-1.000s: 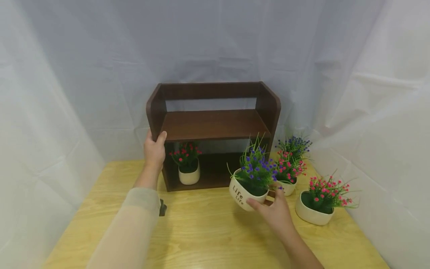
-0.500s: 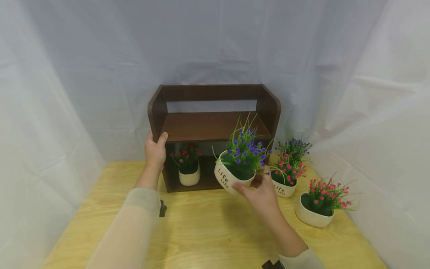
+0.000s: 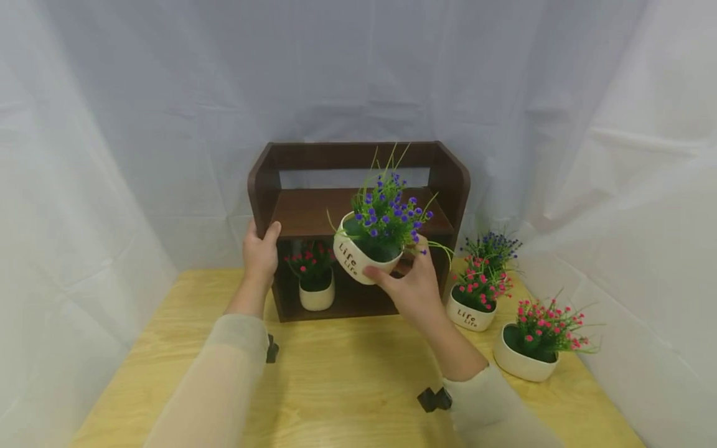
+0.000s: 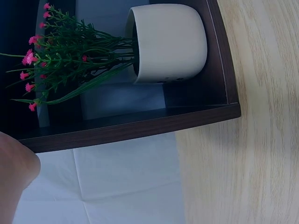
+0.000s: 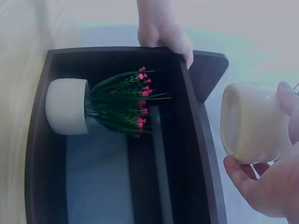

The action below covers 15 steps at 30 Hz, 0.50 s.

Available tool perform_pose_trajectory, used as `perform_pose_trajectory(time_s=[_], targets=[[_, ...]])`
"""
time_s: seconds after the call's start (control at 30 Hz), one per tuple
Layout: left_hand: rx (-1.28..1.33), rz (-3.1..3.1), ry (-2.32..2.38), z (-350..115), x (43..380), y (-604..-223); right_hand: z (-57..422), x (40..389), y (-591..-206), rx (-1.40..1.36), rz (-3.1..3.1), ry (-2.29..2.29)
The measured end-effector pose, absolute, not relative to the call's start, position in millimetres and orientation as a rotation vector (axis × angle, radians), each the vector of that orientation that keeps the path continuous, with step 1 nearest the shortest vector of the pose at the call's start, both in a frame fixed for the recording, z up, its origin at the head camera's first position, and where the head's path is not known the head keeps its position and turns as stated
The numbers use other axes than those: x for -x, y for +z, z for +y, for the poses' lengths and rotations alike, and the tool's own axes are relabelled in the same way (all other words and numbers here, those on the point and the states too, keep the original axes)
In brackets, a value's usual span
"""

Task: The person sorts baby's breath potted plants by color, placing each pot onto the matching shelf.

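Observation:
My right hand (image 3: 414, 286) grips a white pot of purple flowers (image 3: 366, 249), lettered "Life", tilted and raised in front of the upper shelf. In the right wrist view the underside of this pot (image 5: 254, 123) shows between thumb and fingers. With my left hand (image 3: 261, 252) I hold the left side panel of the dark brown two-tier shelf (image 3: 358, 211), thumb on the inner side. On the lower tier, at the left, stands a white pot with red flowers (image 3: 317, 295); the left wrist view shows that same pot (image 4: 170, 44) inside the panel.
To the right of the shelf, a pink-flowered pot (image 3: 470, 314) stands in front of a dark blue flower plant (image 3: 493, 246). Another pink-flowered pot (image 3: 526, 361) sits nearer the right edge of the wooden table (image 3: 336, 386). White sheeting (image 3: 358, 74) hangs behind and at both sides.
My right hand has lifted the purple-flowered pot up and leftward, from beside the lower tier to the upper shelf's height. The left hand stays on the side panel.

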<state>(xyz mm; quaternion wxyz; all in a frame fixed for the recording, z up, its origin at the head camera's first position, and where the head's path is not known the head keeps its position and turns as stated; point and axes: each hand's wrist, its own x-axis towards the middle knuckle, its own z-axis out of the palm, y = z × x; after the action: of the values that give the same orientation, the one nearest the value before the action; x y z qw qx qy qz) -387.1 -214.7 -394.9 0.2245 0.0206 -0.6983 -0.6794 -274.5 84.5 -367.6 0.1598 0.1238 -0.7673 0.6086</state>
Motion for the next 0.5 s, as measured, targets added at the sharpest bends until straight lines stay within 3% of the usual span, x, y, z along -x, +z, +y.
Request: perform_pose_trajectory(time_s=[0.5], targets=[[-0.040,-1.910,-1.889,-215,388,-395,50,319,-352,-0.316,-2.272,1.533]])
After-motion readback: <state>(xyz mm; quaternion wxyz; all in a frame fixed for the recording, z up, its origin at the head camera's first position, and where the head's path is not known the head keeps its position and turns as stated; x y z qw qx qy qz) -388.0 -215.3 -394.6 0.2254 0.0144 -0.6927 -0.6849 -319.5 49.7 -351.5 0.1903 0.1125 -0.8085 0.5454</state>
